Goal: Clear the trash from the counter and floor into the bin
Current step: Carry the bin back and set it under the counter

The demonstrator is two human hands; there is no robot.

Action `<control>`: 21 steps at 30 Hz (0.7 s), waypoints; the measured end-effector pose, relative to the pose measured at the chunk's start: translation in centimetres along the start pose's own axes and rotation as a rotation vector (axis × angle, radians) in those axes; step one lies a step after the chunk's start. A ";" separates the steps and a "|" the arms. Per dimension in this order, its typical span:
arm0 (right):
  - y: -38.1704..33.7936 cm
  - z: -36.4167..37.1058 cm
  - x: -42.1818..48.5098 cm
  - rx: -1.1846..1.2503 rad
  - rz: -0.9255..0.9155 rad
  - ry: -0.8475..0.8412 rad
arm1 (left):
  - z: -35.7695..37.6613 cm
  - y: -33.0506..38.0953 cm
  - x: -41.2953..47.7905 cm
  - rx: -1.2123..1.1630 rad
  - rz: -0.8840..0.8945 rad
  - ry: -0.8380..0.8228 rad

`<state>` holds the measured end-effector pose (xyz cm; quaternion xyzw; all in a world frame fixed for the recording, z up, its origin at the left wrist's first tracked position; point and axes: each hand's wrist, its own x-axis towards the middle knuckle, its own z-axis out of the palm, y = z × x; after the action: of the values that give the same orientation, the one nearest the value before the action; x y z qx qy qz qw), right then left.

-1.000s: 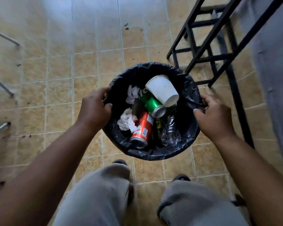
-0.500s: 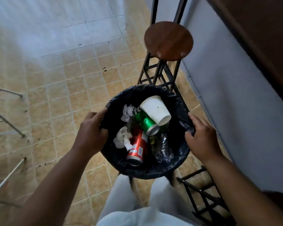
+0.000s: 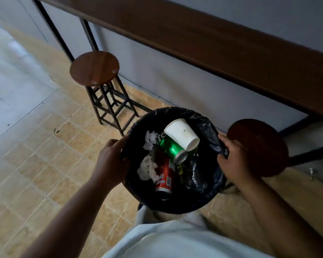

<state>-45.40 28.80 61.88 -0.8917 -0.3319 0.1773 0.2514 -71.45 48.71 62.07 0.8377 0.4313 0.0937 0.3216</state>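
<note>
I hold a round bin [image 3: 177,205] lined with a black bag in front of my body, above the floor. My left hand [image 3: 111,161] grips its left rim and my right hand [image 3: 233,162] grips the right rim and bag edge. Inside lie a white paper cup [image 3: 181,134], a green can [image 3: 172,149], a red can [image 3: 164,178], crumpled white tissues [image 3: 147,168] and a clear plastic bottle [image 3: 189,168], half hidden in the dark.
A long brown wooden counter [image 3: 213,49] runs along the grey wall at the top right. One round wooden stool [image 3: 94,68] stands ahead on the left; another stool [image 3: 257,146] sits right behind my right hand. Tan tiled floor [image 3: 45,155] stretches to the left.
I have straightened up and turned right with the bin, which has risen off the floor. The counter and a second stool have come into view; both hands keep their grip on the rim.
</note>
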 end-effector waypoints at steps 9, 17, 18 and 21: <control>14.0 -9.6 -12.1 -0.039 0.219 0.191 | 9.6 13.5 -3.8 0.055 0.339 -0.151; 26.8 -16.8 -21.7 -0.010 0.382 0.334 | 20.2 25.5 -9.2 0.122 0.519 -0.214; 28.2 -17.6 -22.7 -0.004 0.402 0.341 | 21.3 26.8 -9.9 0.135 0.543 -0.221; 32.1 -19.8 -25.2 -0.001 0.448 0.373 | 24.6 30.1 -11.4 0.124 0.618 -0.286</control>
<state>-37.74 -15.85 63.58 -0.9601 -0.0749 0.0614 0.2622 -47.79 15.85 63.06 0.9514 0.1125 0.0422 0.2836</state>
